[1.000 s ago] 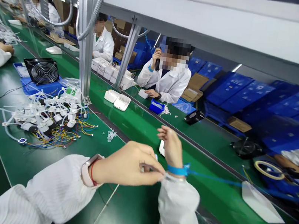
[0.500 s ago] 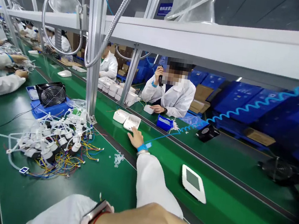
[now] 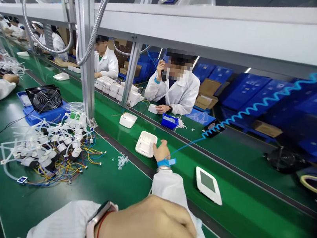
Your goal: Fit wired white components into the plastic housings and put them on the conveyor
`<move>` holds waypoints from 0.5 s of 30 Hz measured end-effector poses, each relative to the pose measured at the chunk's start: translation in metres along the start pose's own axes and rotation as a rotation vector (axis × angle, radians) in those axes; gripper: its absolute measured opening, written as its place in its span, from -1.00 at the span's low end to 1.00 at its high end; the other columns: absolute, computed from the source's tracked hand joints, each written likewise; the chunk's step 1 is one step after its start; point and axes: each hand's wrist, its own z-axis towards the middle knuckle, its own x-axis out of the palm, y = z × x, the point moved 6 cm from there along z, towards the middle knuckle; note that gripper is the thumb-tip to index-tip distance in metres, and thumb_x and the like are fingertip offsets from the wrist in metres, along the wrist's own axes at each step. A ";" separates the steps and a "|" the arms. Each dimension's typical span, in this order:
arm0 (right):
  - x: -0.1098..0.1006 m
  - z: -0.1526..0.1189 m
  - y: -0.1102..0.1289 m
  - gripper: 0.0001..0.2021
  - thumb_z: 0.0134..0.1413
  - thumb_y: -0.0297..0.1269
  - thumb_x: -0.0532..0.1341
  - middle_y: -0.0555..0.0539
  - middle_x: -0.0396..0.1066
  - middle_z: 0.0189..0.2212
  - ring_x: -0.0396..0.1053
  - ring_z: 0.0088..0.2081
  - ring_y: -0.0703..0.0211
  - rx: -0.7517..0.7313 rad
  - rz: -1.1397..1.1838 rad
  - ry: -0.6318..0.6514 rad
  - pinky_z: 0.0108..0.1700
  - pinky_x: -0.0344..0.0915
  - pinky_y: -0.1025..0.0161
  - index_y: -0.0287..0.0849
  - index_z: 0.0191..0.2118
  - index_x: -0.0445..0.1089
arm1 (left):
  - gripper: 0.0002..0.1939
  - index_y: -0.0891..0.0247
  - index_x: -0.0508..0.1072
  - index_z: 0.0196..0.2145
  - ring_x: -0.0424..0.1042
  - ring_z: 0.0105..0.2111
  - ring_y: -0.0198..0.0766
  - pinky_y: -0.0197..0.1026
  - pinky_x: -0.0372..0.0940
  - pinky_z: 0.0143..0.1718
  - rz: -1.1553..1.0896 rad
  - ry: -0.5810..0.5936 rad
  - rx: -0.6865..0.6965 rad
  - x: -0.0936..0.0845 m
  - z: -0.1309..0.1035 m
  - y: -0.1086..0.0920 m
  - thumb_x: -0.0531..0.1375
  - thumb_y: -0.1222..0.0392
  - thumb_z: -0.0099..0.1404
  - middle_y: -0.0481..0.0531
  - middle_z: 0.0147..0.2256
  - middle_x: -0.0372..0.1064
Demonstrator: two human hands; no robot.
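My right hand (image 3: 162, 151), with a blue strap at its wrist, grips the right edge of a white plastic housing (image 3: 146, 144) above the green conveyor belt. The open hollow of this housing faces up. Another white housing (image 3: 128, 120) rests on the belt to its left, apart from it. Close to the camera, my left hand (image 3: 156, 230), wearing a watch, is curled with its back towards me. Something pale shows under its fingers, too hidden to make out. A white panel with a grey screen (image 3: 208, 185) lies on the belt to the right.
Wired parts with tubes (image 3: 53, 143) are heaped on the green bench, beside small white rings (image 3: 122, 161). A black fan (image 3: 45, 99) stands behind them. Across the belt, a co-worker (image 3: 178, 86) sits near a blue bin (image 3: 170, 122). A metal post (image 3: 83, 44) rises at the belt's edge.
My right hand has drawn the white housing towards me and to the right, away from the other one. My left hand has shifted slightly, showing more of its fingers. The view has turned a little.
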 end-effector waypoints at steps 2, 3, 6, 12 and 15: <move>0.002 -0.005 -0.010 -0.56 0.18 -0.13 -0.04 -0.32 0.43 -0.23 0.39 -0.18 -0.01 0.005 0.011 0.056 -0.22 0.23 0.21 -0.37 0.03 0.22 | -0.82 0.39 0.56 -0.35 0.45 -0.42 -0.38 -0.43 0.36 -0.30 -0.005 -0.065 0.025 -0.001 0.000 0.001 0.19 0.24 0.17 0.09 -0.40 0.47; 0.004 -0.009 -0.012 -0.60 0.17 -0.14 -0.01 -0.27 0.45 -0.26 0.40 -0.20 0.02 -0.014 0.018 0.085 -0.23 0.24 0.24 -0.32 -0.01 0.27 | -0.82 0.38 0.56 -0.36 0.45 -0.43 -0.39 -0.43 0.37 -0.31 -0.005 -0.106 0.029 -0.002 0.000 0.001 0.19 0.22 0.17 0.08 -0.41 0.47; 0.005 -0.019 -0.014 -0.69 0.12 -0.25 0.06 -0.19 0.47 -0.26 0.42 -0.20 0.09 -0.066 0.023 0.124 -0.21 0.24 0.30 -0.24 -0.06 0.34 | -0.82 0.37 0.56 -0.37 0.45 -0.42 -0.39 -0.41 0.37 -0.27 0.008 -0.218 0.031 -0.009 -0.001 0.002 0.22 0.20 0.15 0.08 -0.40 0.47; -0.016 -0.045 -0.016 -0.64 0.12 -0.36 -0.05 -0.28 0.45 -0.23 0.41 -0.18 0.01 -0.072 0.050 0.046 -0.18 0.25 0.24 -0.37 -0.06 0.35 | -0.80 0.36 0.53 -0.28 0.45 -0.32 -0.40 -0.45 0.33 -0.17 0.207 -0.037 0.076 0.004 -0.005 -0.003 0.19 0.20 0.19 0.05 -0.33 0.48; -0.030 -0.081 -0.021 -0.58 0.16 -0.30 -0.11 -0.26 0.46 -0.26 0.42 -0.22 -0.01 -0.097 0.110 -0.010 -0.22 0.28 0.20 -0.38 0.03 0.27 | -0.76 0.35 0.53 -0.29 0.45 -0.33 -0.41 -0.44 0.32 -0.13 0.354 -0.057 0.167 0.004 -0.007 -0.008 0.13 0.14 0.25 0.02 -0.39 0.48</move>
